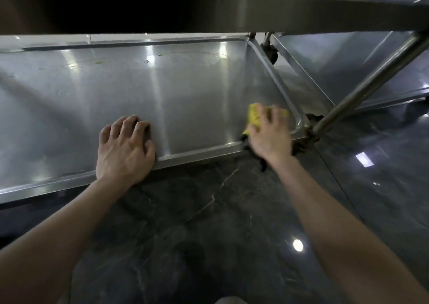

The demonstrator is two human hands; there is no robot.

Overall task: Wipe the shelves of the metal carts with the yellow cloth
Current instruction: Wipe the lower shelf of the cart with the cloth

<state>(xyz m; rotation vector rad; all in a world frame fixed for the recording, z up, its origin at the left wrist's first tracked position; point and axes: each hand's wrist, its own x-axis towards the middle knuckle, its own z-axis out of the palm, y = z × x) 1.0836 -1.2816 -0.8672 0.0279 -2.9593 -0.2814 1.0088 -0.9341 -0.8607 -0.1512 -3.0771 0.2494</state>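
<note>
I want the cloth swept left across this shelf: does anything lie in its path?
Only the left hand: it rests on the near rim of the shelf, fingers on the surface, left of the yellow cloth under the right hand. Nothing else visible lies there.

We look down under the dark edge of the upper shelf [209, 8] onto the lower shelf [185, 90] of a metal cart, its steel streaked with reflected light. Our left hand [125, 148] rests across the shelf's front rim, fingers bent with their tips on the steel, holding nothing. Our right hand [270, 136], blurred, presses the yellow cloth [254, 118] into the near right corner with fingers spread over it. Just right of that corner a cart post [371, 80] slants upward. Beyond it lies a second cart's shelf [348, 66], and a caster wheel [270, 52] shows between the two. Below our forearms is the dark veined floor [209, 222].
</note>
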